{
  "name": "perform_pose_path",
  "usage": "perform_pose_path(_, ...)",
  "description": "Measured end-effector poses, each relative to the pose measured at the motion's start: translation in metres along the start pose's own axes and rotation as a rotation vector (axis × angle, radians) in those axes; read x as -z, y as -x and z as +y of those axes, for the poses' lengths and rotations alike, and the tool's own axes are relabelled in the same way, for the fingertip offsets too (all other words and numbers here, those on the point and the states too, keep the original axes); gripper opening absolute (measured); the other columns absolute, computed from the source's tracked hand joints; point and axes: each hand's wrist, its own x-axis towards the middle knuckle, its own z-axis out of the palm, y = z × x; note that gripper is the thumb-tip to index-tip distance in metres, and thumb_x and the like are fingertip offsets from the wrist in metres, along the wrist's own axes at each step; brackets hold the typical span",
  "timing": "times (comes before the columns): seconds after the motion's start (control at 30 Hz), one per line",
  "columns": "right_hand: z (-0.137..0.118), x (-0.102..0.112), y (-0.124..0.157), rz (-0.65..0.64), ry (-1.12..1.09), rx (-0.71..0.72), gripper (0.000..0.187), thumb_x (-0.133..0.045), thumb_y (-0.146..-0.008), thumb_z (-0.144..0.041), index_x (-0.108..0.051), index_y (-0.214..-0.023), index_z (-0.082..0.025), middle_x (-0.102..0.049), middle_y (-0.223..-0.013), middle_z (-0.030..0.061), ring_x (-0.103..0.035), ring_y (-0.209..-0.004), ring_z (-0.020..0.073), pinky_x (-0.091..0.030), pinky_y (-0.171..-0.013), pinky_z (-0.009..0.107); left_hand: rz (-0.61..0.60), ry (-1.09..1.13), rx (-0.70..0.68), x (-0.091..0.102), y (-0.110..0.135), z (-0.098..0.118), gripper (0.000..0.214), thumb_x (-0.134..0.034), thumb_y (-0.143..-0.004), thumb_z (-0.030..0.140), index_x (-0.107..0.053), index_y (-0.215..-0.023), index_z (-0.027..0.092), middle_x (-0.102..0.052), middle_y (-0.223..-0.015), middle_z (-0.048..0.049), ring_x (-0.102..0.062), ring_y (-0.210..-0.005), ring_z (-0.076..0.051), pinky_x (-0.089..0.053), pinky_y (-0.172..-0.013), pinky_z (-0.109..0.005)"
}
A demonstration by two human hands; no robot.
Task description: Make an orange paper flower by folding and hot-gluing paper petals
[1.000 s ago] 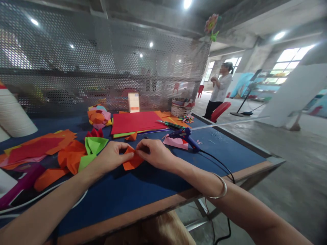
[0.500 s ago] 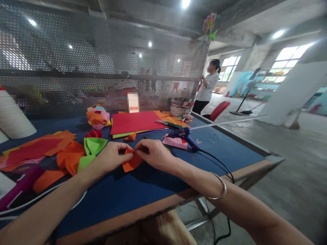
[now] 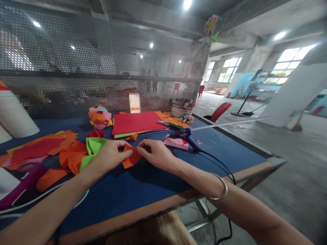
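Observation:
Just above the blue tabletop, a small folded piece of orange paper is held between my hands. My left hand pinches it from the left, thumb in front. At the paper's right edge, the thumb and fingers of my right hand are closed together on its corner. Right behind the hands lies a small orange paper scrap. Folded green paper sits beside my left wrist, with folded orange paper left of it.
A blue glue gun with a black cord lies to the right. Behind are a red paper stack, a paper ball and a woven basket. A purple tool and white cups stand at left.
My right hand has shifted slightly right, from the paper's middle to its right edge, so more of the orange paper shows. The person in the background has gone from view.

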Motion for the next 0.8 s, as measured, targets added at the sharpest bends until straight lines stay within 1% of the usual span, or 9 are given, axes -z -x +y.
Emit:
perform_pose_path(0.23,0.0,-0.002,0.002,-0.025,-0.045,0.005,0.01,-0.059,-0.079,-0.013,-0.068,-0.083,-0.013,-0.064,-0.069,-0.001,-0.052,-0.06,0.0078,-0.038,-0.059,0.019,-0.002,-0.022,-0.037,-0.002,0.002,0.005,0.019,-0.062,-0.061,0.035,-0.072,-0.068,0.019,-0.072,-0.064,-0.0011,-0.061,-0.056,-0.017,-0.047,-0.055,-0.026)
perform_pose_path(0.37,0.002,-0.002,0.001,-0.021,0.005,0.013,0.009,-0.06,-0.077,-0.012,-0.068,-0.082,-0.013,-0.064,-0.069,-0.0008,-0.053,-0.06,0.0085,-0.038,-0.059,0.02,0.001,-0.092,-0.047,-0.003,0.003,0.006,0.022,-0.06,-0.062,0.036,-0.071,-0.068,0.018,-0.07,-0.062,-0.0013,-0.06,-0.057,-0.018,-0.045,-0.055,-0.026)
perform_pose_path(0.53,0.002,-0.003,0.001,-0.008,0.074,0.007,0.006,-0.062,-0.075,-0.011,-0.066,-0.078,-0.014,-0.064,-0.068,-0.0004,-0.052,-0.059,0.0085,-0.037,-0.059,0.02,-0.015,-0.15,-0.063,-0.008,0.003,0.004,0.025,-0.056,-0.066,0.037,-0.07,-0.071,0.016,-0.068,-0.065,-0.0021,-0.059,-0.06,-0.018,-0.043,-0.057,-0.026)
perform_pose_path(0.67,0.002,-0.003,0.001,-0.006,0.104,0.033,0.006,-0.063,-0.072,-0.008,-0.065,-0.075,-0.013,-0.064,-0.067,-0.0005,-0.051,-0.059,0.0083,-0.036,-0.059,0.02,0.008,-0.21,-0.109,-0.011,0.004,0.003,0.022,-0.054,-0.067,0.034,-0.067,-0.067,0.017,-0.065,-0.062,-0.0011,-0.057,-0.059,-0.016,-0.041,-0.056,-0.026)
perform_pose_path(0.73,0.002,-0.002,0.001,-0.002,0.093,0.044,0.008,-0.062,-0.073,-0.007,-0.066,-0.077,-0.013,-0.065,-0.069,-0.0002,-0.052,-0.061,0.0083,-0.036,-0.059,0.019,0.018,-0.193,-0.106,-0.011,0.004,0.003,0.021,-0.054,-0.067,0.033,-0.067,-0.067,0.017,-0.065,-0.062,-0.0012,-0.057,-0.059,-0.016,-0.041,-0.057,-0.026)
perform_pose_path(0.8,0.0,0.0,0.0,0.003,0.057,0.041,0.008,-0.061,-0.078,-0.009,-0.067,-0.081,-0.013,-0.066,-0.072,0.0005,-0.053,-0.062,0.0086,-0.037,-0.06,0.02,0.036,-0.128,-0.066,-0.01,0.003,0.003,0.022,-0.056,-0.066,0.035,-0.069,-0.069,0.017,-0.067,-0.064,-0.0017,-0.058,-0.058,-0.017,-0.043,-0.056,-0.026)
